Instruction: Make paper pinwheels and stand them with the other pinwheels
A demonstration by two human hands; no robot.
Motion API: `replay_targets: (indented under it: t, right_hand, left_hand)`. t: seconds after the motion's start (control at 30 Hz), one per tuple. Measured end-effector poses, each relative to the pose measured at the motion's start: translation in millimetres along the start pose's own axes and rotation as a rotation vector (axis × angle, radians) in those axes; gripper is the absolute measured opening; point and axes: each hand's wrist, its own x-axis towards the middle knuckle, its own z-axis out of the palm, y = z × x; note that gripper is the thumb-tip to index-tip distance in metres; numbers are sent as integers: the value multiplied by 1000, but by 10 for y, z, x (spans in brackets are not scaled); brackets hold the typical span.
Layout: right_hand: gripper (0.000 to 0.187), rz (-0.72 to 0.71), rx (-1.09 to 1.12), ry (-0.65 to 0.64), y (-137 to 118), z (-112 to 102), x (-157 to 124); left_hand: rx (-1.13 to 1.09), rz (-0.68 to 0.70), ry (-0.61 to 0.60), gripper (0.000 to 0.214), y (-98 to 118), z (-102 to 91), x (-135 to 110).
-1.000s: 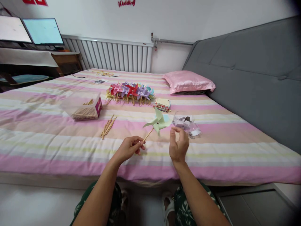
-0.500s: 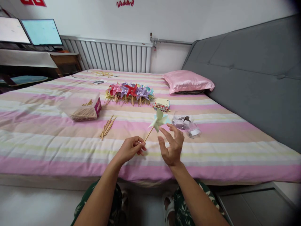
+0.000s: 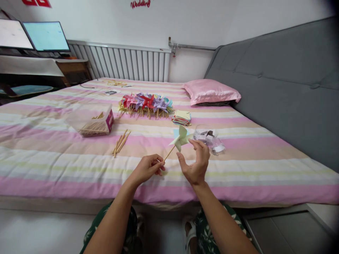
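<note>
My left hand [image 3: 147,168] pinches the lower end of a thin wooden stick that carries a pale green and blue paper pinwheel [image 3: 180,137], held above the striped bed [image 3: 53,158]. My right hand [image 3: 196,163] is raised beside the pinwheel. Its fingers are apart and curled, and the fingertips touch the right edge of the paper blades. It holds nothing.
On the bed lie a heap of coloured pinwheels [image 3: 145,103], a stack of paper squares [image 3: 182,117], a clear container [image 3: 209,138], loose sticks [image 3: 121,141] and a box of sticks [image 3: 94,121]. A pink pillow [image 3: 210,92] and grey headboard [image 3: 278,77] are on the right.
My right hand moved left from near the clear container to the pinwheel and now touches its blades. The pinwheel has turned on its stick. My left hand has barely moved.
</note>
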Motion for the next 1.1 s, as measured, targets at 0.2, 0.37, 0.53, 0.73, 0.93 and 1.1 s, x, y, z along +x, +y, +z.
replay_targets:
  t: [0.2,0.37,0.53,0.73,0.93,1.1]
  right_hand:
    - [53,14,-146,-44,147,-49,61]
    - [46,24,-191,-104,202,-32,39]
    - [47,11,-130,-113,161,-24,31]
    - [40,234,52,-8,119,68,-10]
    - [28,421,374,-361,-55,245,-155]
    - [27,453,380,-396,-113,294,-205]
  left_hand:
    - [18,18,-27,29,1,-33,-7]
    - [29,21,-33,30,35,-28,-14]
    - [3,10,-17,32,66,-28,-21]
    - [-121,31,62,35,47,-41,1]
    - [-388,28,155,41,-10,165,108]
    - [-477,51,210,36,-105,367,203]
